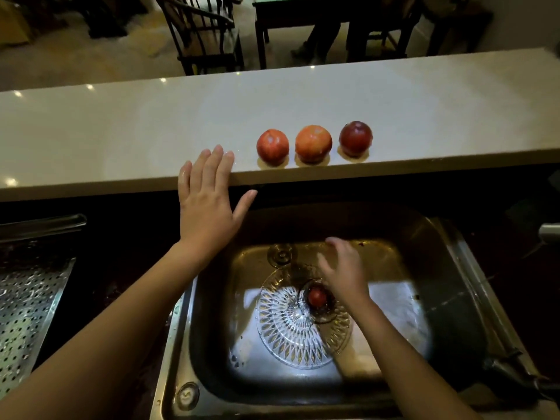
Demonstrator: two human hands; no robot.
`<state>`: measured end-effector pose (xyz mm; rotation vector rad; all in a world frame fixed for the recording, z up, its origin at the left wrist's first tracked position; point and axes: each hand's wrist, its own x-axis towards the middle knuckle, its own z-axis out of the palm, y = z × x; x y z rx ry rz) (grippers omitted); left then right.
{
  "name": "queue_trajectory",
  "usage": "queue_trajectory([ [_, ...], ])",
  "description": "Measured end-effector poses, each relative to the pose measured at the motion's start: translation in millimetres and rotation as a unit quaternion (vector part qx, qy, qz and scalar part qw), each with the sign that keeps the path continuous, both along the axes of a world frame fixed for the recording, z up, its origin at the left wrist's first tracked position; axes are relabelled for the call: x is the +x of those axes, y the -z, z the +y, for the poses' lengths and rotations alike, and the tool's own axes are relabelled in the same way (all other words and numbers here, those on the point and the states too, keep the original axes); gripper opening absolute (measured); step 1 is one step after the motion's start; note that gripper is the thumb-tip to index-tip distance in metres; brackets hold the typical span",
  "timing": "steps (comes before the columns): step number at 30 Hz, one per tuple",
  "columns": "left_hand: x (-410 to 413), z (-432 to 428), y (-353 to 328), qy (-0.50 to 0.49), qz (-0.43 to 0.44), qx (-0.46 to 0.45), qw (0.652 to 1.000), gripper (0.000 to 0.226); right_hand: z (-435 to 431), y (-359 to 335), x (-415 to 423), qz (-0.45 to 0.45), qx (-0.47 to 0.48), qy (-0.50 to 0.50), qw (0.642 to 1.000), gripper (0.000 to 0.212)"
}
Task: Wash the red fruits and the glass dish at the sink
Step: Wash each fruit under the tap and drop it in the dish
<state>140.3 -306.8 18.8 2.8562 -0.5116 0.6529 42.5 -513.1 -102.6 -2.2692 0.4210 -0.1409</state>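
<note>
Three red fruits (313, 144) stand in a row on the pale counter ledge (121, 134) in the upper middle of the frame, close to its near edge and apart from one another; the rightmost is the darkest. A fourth, smaller red fruit (317, 297) sits in the sink (448, 268) at lower centre, seen through the stem base of the glass dish (291, 325). The dish lies on the sink floor, its cut pattern facing the camera, near the drain (281, 254).

Left hand (209, 207): open, fingers spread flat, fingertips on the near edge of the ledge just left of the fruit row, thumb extended to the right. It grips nothing.

Right hand (342, 268): inside the sink, above the upper right part of the dish, fingers loosely spread and blurred. It is empty; contact with the dish cannot be determined.

A perforated metal tray (27, 310) occupies the left edge of the frame. Dark chairs (206, 34) and a table (333, 13) stand beyond the ledge at the top.
</note>
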Motion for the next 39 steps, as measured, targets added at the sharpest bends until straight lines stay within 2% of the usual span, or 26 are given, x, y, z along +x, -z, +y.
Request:
queue_trajectory([
  [1, -0.2, -0.6, -0.7, 0.000, 0.002, -0.001, 1.000, 0.068, -1.2, -29.5, -0.8, -0.087, 0.010, 0.032, 0.996, 0.034],
  [3, -1.3, -1.2, -2.6, 0.001, 0.008, -0.001, 1.000, 0.070, -6.1, -87.8, -2.1, -0.250, -0.008, 0.083, 0.965, 0.025],
  [5, -2.2, -0.8, -4.6, 0.004, 0.012, 0.001, 1.000, 0.071, -15.1, -133.8, 5.3, -0.333, -0.048, 0.115, 0.935, 0.026],
  [7, -3.1, -0.2, -6.0, 0.006, 0.016, 0.007, 1.000, 0.071, -25.7, -164.3, 22.1, -0.327, -0.083, 0.130, 0.932, 0.037],
  [10, -3.2, 1.4, -6.9, 0.009, 0.019, 0.012, 1.000, 0.071, -35.7, -181.8, 49.6, -0.206, -0.125, 0.113, 0.964, 0.058],
  [12, -2.6, 3.1, -7.6, 0.015, 0.021, 0.012, 1.000, 0.072, -35.6, -180.5, 62.7, -0.134, -0.130, 0.089, 0.978, 0.061],
  [14, -2.1, 4.5, -8.2, 0.021, 0.027, 0.009, 0.999, 0.072, -33.9, -177.5, 70.7, -0.104, -0.120, 0.080, 0.984, 0.055],
  [18, -1.7, 4.1, -16.7, 0.025, 0.061, -0.010, 0.998, 0.067, -33.8, -178.6, 70.3, -0.115, -0.078, 0.076, 0.987, 0.043],
  [21, -7.6, -5.4, -38.0, 0.053, 0.088, -0.127, 0.987, 0.055, -34.0, -182.3, 53.3, -0.168, -0.018, 0.058, 0.984, 0.042],
  [23, -19.0, -23.5, -57.9, 0.100, 0.063, -0.217, 0.969, 0.048, -35.5, -188.4, 35.6, -0.205, 0.007, 0.048, 0.977, 0.042],
  [25, -37.2, -50.7, -78.2, 0.164, 0.040, -0.290, 0.942, 0.042, -38.8, -195.3, 12.9, -0.227, 0.048, 0.047, 0.972, 0.041],
  [27, -56.9, -81.9, -92.3, 0.226, 0.053, -0.331, 0.915, 0.039, -44.0, -200.3, -13.0, -0.253, 0.097, 0.037, 0.962, 0.040],
  [29, -70.9, -114.8, -97.5, 0.261, 0.145, -0.361, 0.883, 0.036, -50.4, -202.5, -39.4, -0.275, 0.107, 0.035, 0.955, 0.040],
  [30, -76.5, -131.5, -97.1, 0.268, 0.235, -0.382, 0.853, 0.036, -54.1, -202.1, -51.3, -0.275, 0.098, 0.040, 0.955, 0.040],
  [32, -85.1, -163.3, -90.9, 0.257, 0.420, -0.415, 0.765, 0.040, -63.0, -194.5, -70.5, -0.259, 0.073, 0.054, 0.962, 0.041],
  [33, -89.3, -178.3, -84.1, 0.255, 0.474, -0.418, 0.732, 0.040, -68.6, -187.4, -78.9, -0.245, 0.063, 0.064, 0.965, 0.041],
  [36, -103.9, -214.2, -52.6, 0.248, 0.563, -0.437, 0.656, 0.030, -86.9, -158.3, -102.0, -0.193, 0.071, 0.116, 0.972, 0.043],
  [39, -119.4, -237.9, -13.1, 0.215, 0.669, -0.481, 0.525, 0.031, -100.5, -129.2, -121.8, -0.161, 0.175, 0.139, 0.961, 0.042],
])
